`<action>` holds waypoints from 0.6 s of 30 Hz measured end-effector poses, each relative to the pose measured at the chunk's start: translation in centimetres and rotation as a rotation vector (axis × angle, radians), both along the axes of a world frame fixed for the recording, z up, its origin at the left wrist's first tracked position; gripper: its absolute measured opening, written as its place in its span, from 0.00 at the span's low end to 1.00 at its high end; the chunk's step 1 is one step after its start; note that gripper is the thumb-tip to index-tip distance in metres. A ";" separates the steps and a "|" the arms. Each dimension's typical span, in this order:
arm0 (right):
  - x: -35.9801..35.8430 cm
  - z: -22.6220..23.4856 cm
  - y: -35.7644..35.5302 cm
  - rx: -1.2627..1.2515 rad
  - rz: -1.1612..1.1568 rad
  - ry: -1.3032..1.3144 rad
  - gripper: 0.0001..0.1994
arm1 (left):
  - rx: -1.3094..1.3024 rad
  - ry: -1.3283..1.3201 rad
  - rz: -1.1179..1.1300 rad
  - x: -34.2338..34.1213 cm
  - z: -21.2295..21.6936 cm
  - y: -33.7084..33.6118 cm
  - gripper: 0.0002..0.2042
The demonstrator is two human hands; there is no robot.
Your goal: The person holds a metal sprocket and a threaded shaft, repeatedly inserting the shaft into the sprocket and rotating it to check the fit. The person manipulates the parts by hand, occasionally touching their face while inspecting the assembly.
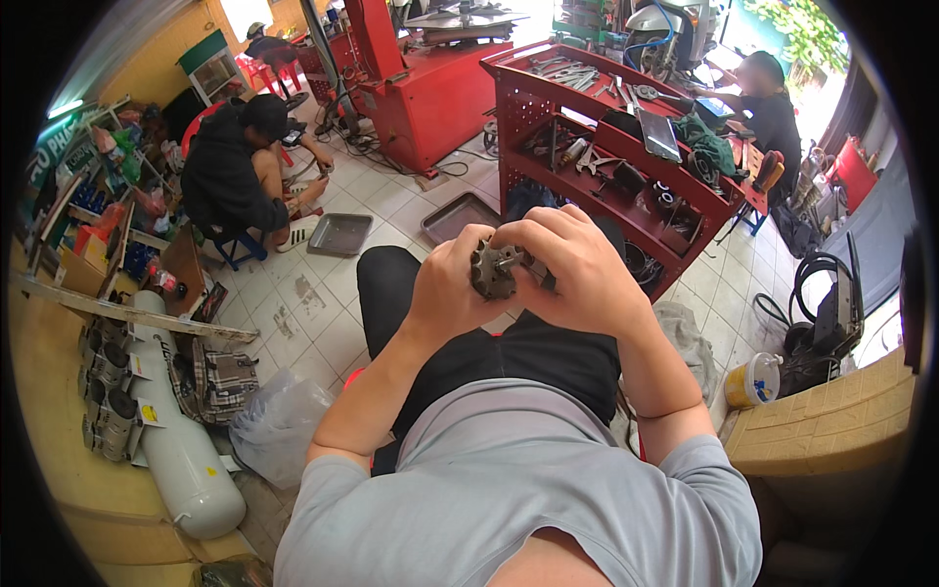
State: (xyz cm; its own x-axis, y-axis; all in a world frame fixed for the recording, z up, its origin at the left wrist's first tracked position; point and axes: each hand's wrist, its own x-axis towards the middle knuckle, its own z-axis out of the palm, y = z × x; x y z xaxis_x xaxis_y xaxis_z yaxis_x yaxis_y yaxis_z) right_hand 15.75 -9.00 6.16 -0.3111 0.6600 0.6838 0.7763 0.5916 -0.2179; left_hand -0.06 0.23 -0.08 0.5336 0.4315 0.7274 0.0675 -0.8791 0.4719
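Observation:
Both of my hands are raised together over my lap, closed around a dark, greasy round metal part with a notched rim and a central shaft (496,274). My left hand (448,279) wraps its left side, with the fingers curled toward the rim. From the right, my right hand (572,262) grips it, fingers bent over the top near the shaft. A darker piece shows between the right fingers and thumb; whether it belongs to the same part I cannot tell. The palms hide the underside.
Ahead on the right stands a red tool cart (611,166) with wrenches on top. Two grey metal trays (339,235) lie on the tiled floor. One person (235,171) crouches at the left; another (773,112) works beyond the cart. A white cylinder tank (186,460) lies at lower left.

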 end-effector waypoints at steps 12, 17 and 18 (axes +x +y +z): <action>-0.2 0.5 -0.2 0.029 -0.011 -0.004 0.15 | -0.024 -0.018 0.000 0.1 -0.1 0.0 0.24; 0.3 0.1 -0.4 -0.189 -0.094 0.021 0.16 | 0.001 -0.016 -0.007 0.0 0.0 -0.1 0.24; 0.3 -0.1 -0.2 -0.149 -0.064 0.025 0.17 | -0.001 -0.014 -0.005 0.0 0.0 -0.1 0.24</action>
